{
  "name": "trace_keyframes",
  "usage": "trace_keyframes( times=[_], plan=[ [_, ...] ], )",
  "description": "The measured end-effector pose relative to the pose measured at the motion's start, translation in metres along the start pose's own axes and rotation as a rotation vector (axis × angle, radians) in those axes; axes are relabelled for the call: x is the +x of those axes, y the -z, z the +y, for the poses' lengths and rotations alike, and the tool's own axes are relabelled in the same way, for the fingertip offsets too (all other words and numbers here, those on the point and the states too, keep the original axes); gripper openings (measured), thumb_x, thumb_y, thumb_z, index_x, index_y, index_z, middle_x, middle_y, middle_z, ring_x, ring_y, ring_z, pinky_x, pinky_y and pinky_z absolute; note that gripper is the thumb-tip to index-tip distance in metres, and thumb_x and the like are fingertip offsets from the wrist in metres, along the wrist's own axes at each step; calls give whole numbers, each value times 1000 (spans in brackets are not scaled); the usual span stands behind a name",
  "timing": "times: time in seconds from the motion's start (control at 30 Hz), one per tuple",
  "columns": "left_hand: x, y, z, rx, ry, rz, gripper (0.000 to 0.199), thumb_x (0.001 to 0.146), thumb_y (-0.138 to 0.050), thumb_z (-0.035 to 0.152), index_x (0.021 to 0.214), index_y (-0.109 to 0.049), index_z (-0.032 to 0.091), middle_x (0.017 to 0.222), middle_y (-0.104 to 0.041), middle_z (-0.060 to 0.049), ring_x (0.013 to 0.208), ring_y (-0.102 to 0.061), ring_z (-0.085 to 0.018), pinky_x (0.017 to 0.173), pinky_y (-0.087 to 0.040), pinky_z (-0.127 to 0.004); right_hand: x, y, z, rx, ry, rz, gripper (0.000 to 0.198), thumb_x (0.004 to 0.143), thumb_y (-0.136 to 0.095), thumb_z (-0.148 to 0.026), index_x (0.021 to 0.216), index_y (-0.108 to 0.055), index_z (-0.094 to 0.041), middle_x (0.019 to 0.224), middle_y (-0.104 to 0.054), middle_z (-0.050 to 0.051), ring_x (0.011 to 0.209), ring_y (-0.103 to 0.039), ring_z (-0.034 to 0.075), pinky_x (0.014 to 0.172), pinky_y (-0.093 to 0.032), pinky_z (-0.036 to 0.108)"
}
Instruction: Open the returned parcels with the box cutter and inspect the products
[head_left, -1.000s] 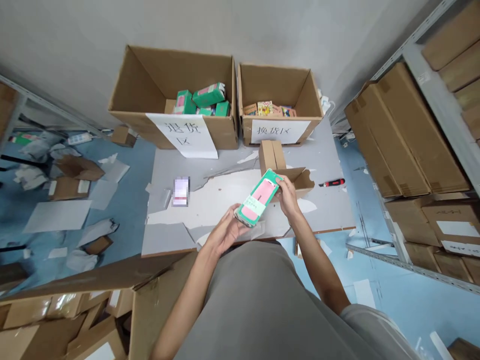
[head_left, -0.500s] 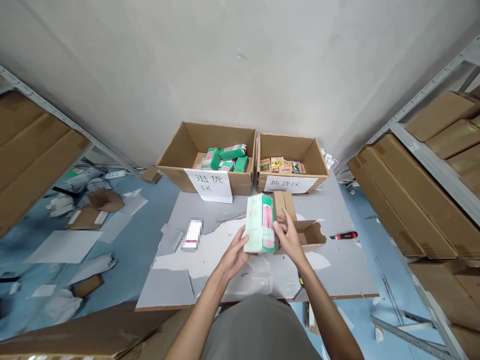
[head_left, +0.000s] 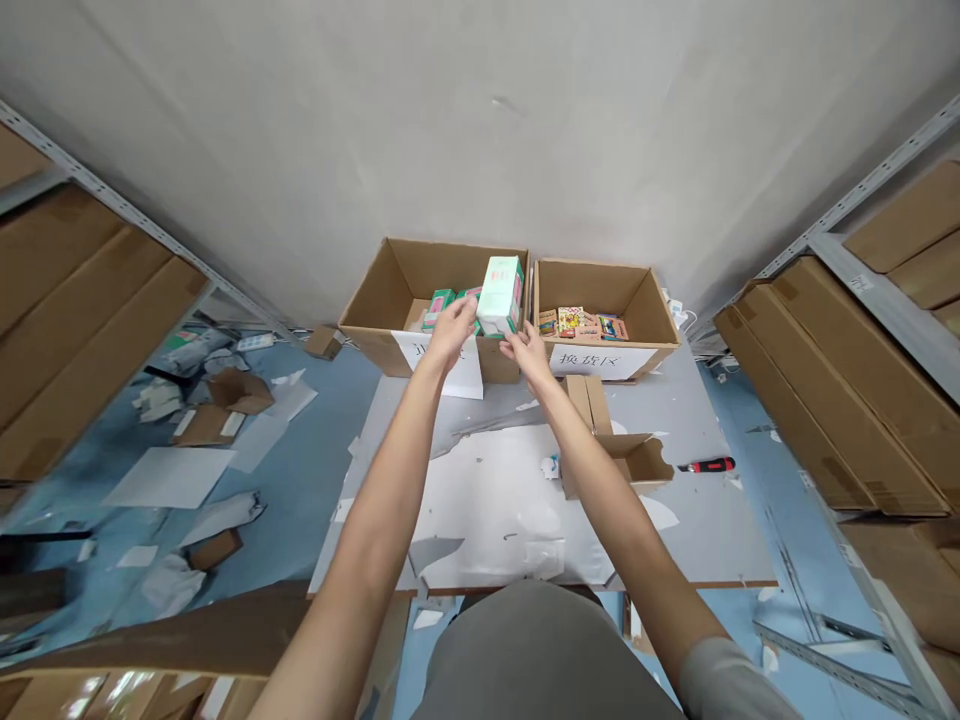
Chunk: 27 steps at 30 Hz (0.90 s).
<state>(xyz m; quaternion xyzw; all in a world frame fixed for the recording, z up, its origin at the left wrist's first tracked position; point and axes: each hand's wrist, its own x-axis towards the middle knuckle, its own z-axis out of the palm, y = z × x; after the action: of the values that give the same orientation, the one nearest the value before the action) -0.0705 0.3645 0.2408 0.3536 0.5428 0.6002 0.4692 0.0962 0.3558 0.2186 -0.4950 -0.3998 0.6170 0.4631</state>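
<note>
Our left hand (head_left: 454,328) has its fingers curled partway in against the lower left edge of a pale-green, pink-lettered cardboard box (head_left: 499,290), while our right hand (head_left: 527,352), half open, touches the same box at its lower right corner, so we hold it between the two. Half a second ago we had it low over the table; now our arms reach forward and it is up above the front wall of the large brown cardboard carton (head_left: 500,370) on the left, near that carton's right end. Its pale face shows in both views, whereas a second ago we saw its pink-and-green face.

Under and behind our left fingers lie green-and-pink cardboard boxes (head_left: 438,308), inside that carton as before. Just to the right, the smaller brown cardboard carton (head_left: 660,310) holds small printed packets (head_left: 571,320). Nearer us on the grey table (head_left: 720,540), an open little brown carton (head_left: 637,462) and a red-and-black box cutter (head_left: 709,465) stay where they were.
</note>
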Motion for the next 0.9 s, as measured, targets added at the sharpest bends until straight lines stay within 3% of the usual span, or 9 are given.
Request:
trace_keyframes(
  times=[0.07,0.13,0.23,0.33,0.47,0.6,0.67,0.77,0.9],
  plan=[
    [3,6,-15,52,-23,33,34,103,-85,37,130,-77,20,145,-77,-14,127,-69,-26,112,-56,-49,7,7,18,-91,-63,54,80,100,-75,-33,175,-49,-25,165,-67,16,118,-82,20,108,-69,41],
    [-23,12,-55,143,-33,19,35,104,-81,36,134,-76,19,152,-74,-14,131,-68,-27,115,-55,-49,-12,31,52,-213,-61,61,66,101,-74,-30,165,-60,-22,164,-67,18,117,-82,21,110,-68,43],
    [-101,14,-141,262,85,-33,27,101,-75,31,124,-77,16,138,-80,-17,126,-72,-29,118,-55,-52,-82,83,117,-467,-25,-11,45,106,-69,-28,151,-71,-23,157,-74,16,120,-82,24,116,-64,45],
    [-191,6,-218,397,298,-129,24,93,-75,25,116,-76,17,125,-81,-16,121,-75,-31,117,-58,-53,-167,133,170,-819,-170,-179,37,111,-66,-27,145,-75,-20,148,-78,17,115,-82,25,116,-62,44],
    [-262,-13,-271,500,438,-238,46,87,-76,17,133,-74,15,142,-76,-22,130,-73,-38,123,-55,-61,-244,175,207,-1201,-366,-394,43,111,-72,-27,153,-72,-17,152,-75,20,132,-77,32,123,-56,45],
    [-258,-38,-289,754,291,-448,68,94,-71,13,161,-61,11,171,-55,-27,160,-54,-42,138,-40,-59,-264,196,217,-1336,-422,-426,56,112,-74,-36,164,-63,-20,162,-67,21,145,-71,35,120,-57,44],
    [-240,-54,-297,897,193,-560,74,96,-70,12,169,-55,11,178,-45,-28,161,-51,-44,138,-39,-59,-264,206,214,-1345,-421,-421,59,113,-73,-37,168,-60,-19,165,-64,21,147,-69,36,121,-56,44],
    [-213,-78,-314,1000,120,-686,76,92,-75,11,166,-59,17,177,-46,-25,159,-48,-44,132,-44,-59,-265,225,209,-1303,-422,-409,67,112,-74,-41,173,-55,-21,168,-61,20,149,-67,37,124,-54,44],
    [-204,-91,-334,1158,162,-763,63,93,-75,12,155,-67,17,166,-52,-26,152,-51,-45,125,-50,-61,-271,249,209,-1278,-500,-459,94,103,-86,-44,183,-40,-24,173,-55,21,147,-68,41,121,-56,46]
  ],
)
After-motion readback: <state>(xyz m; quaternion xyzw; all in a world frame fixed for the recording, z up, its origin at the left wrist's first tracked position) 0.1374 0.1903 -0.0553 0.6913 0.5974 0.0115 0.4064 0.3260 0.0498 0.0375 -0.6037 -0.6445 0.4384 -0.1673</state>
